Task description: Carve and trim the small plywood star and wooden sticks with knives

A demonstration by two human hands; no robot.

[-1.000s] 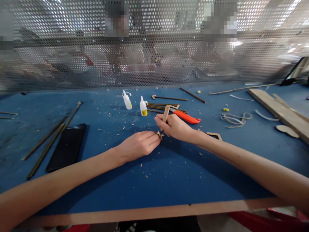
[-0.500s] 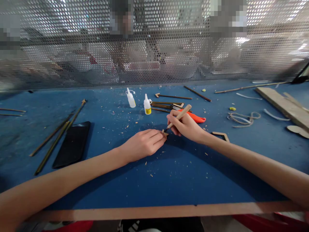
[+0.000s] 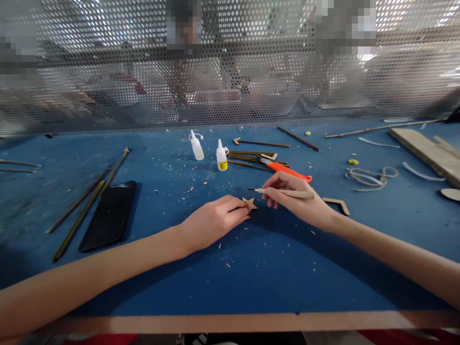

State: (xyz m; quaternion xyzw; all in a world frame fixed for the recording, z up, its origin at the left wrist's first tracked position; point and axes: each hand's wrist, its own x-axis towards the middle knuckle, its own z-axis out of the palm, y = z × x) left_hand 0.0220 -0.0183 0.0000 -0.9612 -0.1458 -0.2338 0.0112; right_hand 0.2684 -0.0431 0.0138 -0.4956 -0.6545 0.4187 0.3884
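Note:
My left hand (image 3: 217, 221) rests on the blue table, its fingers gripping one side of a small pale wooden star (image 3: 249, 203). My right hand (image 3: 296, 196) is closed around a slim wooden-handled tool (image 3: 296, 193) with a thin dark tip. That tip points left, just beyond the star and apart from it. Behind my right hand lies an orange utility knife (image 3: 289, 171), partly over several thin brown sticks (image 3: 247, 154). An angular wooden piece (image 3: 338, 205) sits to the right of my right hand.
Two white glue bottles (image 3: 222, 157) stand behind the star. At left are a black phone (image 3: 109, 215) and long sticks (image 3: 79, 221). String (image 3: 373, 179) and a wooden board (image 3: 427, 153) lie at right. A perforated metal screen (image 3: 230, 91) closes off the back; people are behind it.
My right hand has drawn back to the right, and the tool has tipped from upright to nearly flat, its tip leaving the star. More of the star shows beside my left fingers.

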